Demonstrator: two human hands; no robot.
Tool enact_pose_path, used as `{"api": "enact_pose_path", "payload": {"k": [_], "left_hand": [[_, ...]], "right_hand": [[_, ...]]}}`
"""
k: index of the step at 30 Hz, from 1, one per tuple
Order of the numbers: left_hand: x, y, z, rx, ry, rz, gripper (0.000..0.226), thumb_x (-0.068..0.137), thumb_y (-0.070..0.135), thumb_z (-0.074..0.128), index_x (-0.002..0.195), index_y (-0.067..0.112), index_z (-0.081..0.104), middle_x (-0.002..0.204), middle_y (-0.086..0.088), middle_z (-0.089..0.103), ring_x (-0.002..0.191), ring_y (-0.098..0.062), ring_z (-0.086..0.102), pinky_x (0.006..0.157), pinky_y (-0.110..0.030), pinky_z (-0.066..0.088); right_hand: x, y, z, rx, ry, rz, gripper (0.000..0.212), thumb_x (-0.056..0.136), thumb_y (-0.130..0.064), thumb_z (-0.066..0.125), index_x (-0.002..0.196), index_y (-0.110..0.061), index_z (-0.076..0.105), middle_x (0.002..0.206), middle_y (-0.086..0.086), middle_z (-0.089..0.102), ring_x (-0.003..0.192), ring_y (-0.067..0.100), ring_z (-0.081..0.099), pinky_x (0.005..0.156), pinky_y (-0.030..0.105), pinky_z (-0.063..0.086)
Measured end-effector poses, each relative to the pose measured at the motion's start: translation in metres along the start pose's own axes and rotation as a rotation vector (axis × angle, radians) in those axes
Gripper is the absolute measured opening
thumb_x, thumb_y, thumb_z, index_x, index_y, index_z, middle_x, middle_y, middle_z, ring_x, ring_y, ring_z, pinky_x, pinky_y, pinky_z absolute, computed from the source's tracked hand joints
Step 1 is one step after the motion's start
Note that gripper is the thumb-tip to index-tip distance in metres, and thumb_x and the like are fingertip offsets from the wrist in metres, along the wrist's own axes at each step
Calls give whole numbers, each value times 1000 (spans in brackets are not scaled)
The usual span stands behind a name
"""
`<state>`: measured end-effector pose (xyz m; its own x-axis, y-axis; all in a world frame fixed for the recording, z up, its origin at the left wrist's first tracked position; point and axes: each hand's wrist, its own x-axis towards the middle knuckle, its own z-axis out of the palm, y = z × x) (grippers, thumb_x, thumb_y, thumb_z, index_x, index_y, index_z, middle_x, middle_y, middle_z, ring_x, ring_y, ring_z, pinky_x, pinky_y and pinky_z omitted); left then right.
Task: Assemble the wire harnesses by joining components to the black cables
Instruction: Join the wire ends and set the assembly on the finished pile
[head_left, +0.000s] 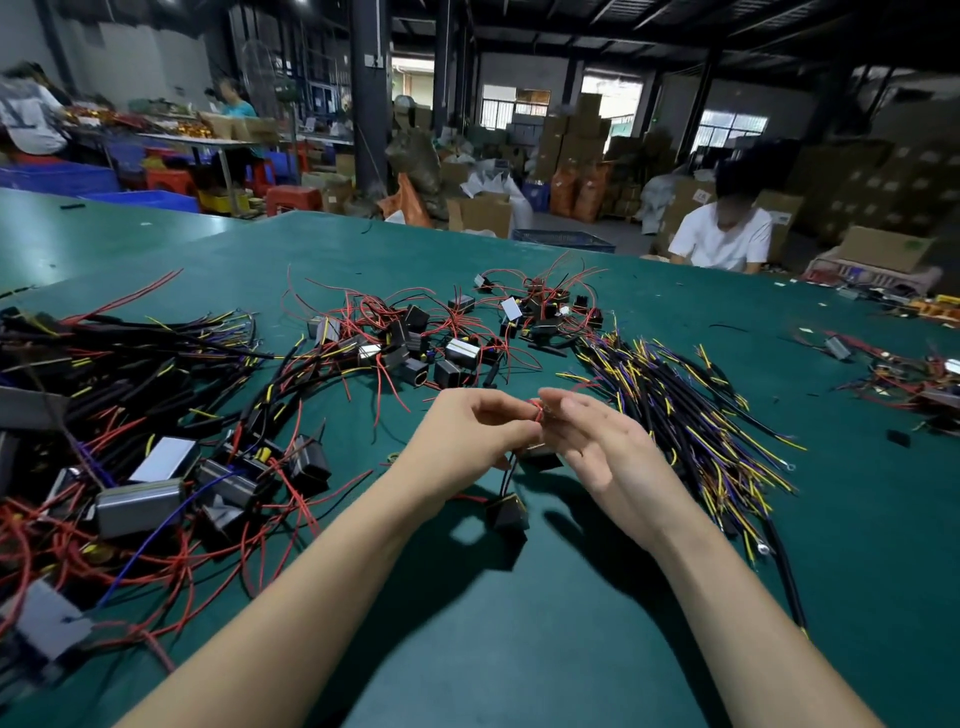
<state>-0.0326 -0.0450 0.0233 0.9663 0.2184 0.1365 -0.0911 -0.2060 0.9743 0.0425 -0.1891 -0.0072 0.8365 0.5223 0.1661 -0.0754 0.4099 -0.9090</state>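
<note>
At frame centre, the left hand (467, 436) and right hand (587, 441) pinch the thin red wire end (537, 413) between them, small black box component (508, 512) hanging directly below.

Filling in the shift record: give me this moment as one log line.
left hand: pinches red wire | right hand: pinches same wire | black component: hangs below | stage: joining

Two bare forearms enter from the lower edge of the head view, uncovered along their whole visible length; no sleeve edge shows. The left hand (467, 441) and the right hand (597, 447) are ungloved. What shows of the wrists and fingers carries no jewellery or tape. Fingernails appear short, though motion blur at the fingertips prevents closer inspection.
</note>
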Motion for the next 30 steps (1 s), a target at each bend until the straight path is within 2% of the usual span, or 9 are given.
{"api": "enact_pose_path", "payload": {"k": [2,4,8,14,19,23,25,27,30], "left_hand": [[0,0,3,-18,0,30,7,82,10,73,89,9,72,71,2,69,58,4,61,51,-11,44],[-2,1,7,-23,-6,45,7,82,10,72,89,7,72,70,2,69,57,5,60,50,-10,44],[-5,1,14,-49,-15,50,6,86,8,68,90,5,71,69,1,67,56,5,59,51,-7,42],[-7,0,18,-34,-50,28,8,89,11,63,85,12,70,73,-1,66,57,2,56,51,-9,43],[-9,0,15,-284,-149,-100,11,90,13,62,82,15,70,72,1,62,63,-4,58,59,-16,51],[-9,1,21,-92,-41,31,1,86,9,68,87,10,67,73,-2,66,58,-3,59,55,-16,50],[-10,2,26,-20,20,96,4,85,9,69,85,6,67,70,-6,67,55,-7,59,56,-21,52],[-9,3,27,-2,62,120,7,86,9,68,83,3,68,70,-10,67,58,-12,59,60,-26,56],[-6,4,26,-74,23,66,9,87,10,66,79,8,67,68,-7,64,58,-11,57,58,-21,54]], "right_hand": [[-7,-4,-3,-213,-56,-63,29,78,-29,71,102,-13,72,105,11,71,101,19,65,94,27,50],[-11,-7,-6,-358,-47,-118,32,74,-32,74,102,-17,73,105,7,72,102,17,65,91,25,50],[-15,-12,-6,-445,5,-205,12,82,-16,72,94,-18,75,96,4,74,93,12,68,82,17,50],[-19,-11,-1,-437,69,-239,12,85,-6,68,86,-16,74,89,5,75,84,13,67,81,24,54],[-20,-14,3,-456,59,-262,13,84,-8,68,84,-19,73,86,0,75,79,5,66,70,14,50],[-20,-14,3,-422,101,-270,13,86,-6,65,84,-17,72,83,-1,74,75,2,64,67,12,47],[-20,-15,4,-413,114,-276,12,86,-6,65,85,-15,72,80,-1,74,71,1,62,65,12,46],[-20,-16,4,-414,129,-281,11,87,-7,65,86,-15,72,79,-2,73,70,1,62,64,12,45],[-20,-17,4,-400,146,-284,10,86,-8,66,86,-16,72,78,-2,73,74,3,63,65,13,46]]}}
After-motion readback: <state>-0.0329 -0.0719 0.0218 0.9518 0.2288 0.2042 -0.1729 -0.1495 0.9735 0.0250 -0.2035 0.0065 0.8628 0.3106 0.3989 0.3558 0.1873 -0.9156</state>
